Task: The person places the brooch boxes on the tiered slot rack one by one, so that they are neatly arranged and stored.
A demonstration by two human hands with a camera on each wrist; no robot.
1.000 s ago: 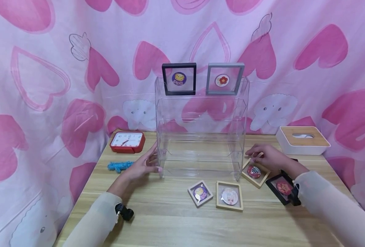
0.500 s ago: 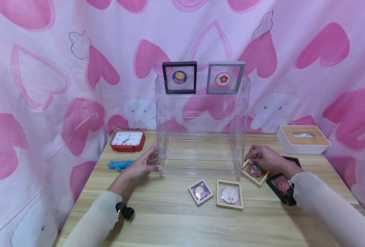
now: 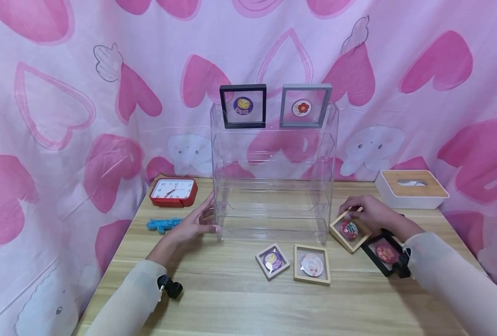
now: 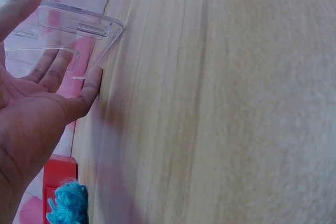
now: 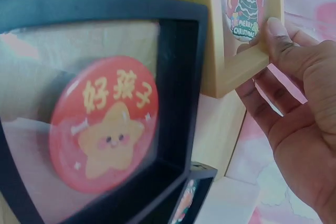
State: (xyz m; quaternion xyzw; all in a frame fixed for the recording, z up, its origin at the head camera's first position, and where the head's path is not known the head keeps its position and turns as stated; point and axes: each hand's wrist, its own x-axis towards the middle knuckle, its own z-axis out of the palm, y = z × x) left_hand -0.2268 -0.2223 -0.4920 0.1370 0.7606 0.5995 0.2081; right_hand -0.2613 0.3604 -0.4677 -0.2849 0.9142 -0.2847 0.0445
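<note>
My right hand (image 3: pixel 370 215) pinches the upper corner of a yellow-framed display frame (image 3: pixel 350 230). Inside it is a red badge; the right wrist view shows the badge's Christmas tree (image 5: pixel 247 6). That frame is tilted, its near corner low over the table. My left hand (image 3: pixel 192 227) rests against the left side of a clear acrylic tiered rack (image 3: pixel 273 224), its fingers extended and thumb near the front edge. Atop the rack stand a black display frame (image 3: pixel 243 106) and a grey one (image 3: pixel 305 106).
In front of the rack lie a small pinkish frame (image 3: pixel 272 261) and another yellow frame (image 3: pixel 312 265). A black frame (image 3: pixel 385 254) lies under my right wrist. A tissue box (image 3: pixel 412 189) stands back right; a red clock (image 3: pixel 174 192) and blue yarn bundle (image 3: pixel 163 225) lie left.
My right hand has taken hold of the yellow frame with the Christmas badge, lifted its far corner and shifted it slightly right. The left hand has stayed at the rack.
</note>
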